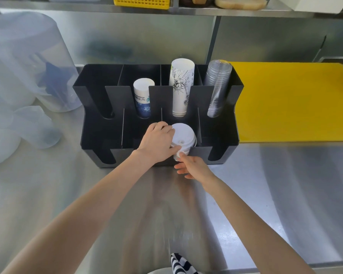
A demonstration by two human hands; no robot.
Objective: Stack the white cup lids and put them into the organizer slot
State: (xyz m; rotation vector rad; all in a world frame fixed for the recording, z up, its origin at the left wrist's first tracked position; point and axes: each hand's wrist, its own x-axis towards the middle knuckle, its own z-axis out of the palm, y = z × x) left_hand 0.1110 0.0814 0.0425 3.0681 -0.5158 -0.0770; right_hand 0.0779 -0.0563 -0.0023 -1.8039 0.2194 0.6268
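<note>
A stack of white cup lids point(183, 136) lies tilted in the third front slot of the black organizer point(91, 135) on the steel counter. My left hand point(156, 144) wraps around the stack's left side, fingers over its top edge and thumb near the lower rim. Fingers spread, my right hand point(192, 167) sits just in front of the organizer, its fingertips touching the bottom end of the stack through the slot's front notch. The lower part of the stack is hidden by both hands.
Back slots hold a short printed paper cup stack point(144, 99), a tall white paper cup stack point(180, 88) and clear plastic cups point(218, 88). A yellow cutting board point(293, 101) lies right of the organizer. Translucent plastic containers point(24, 62) stand on the left.
</note>
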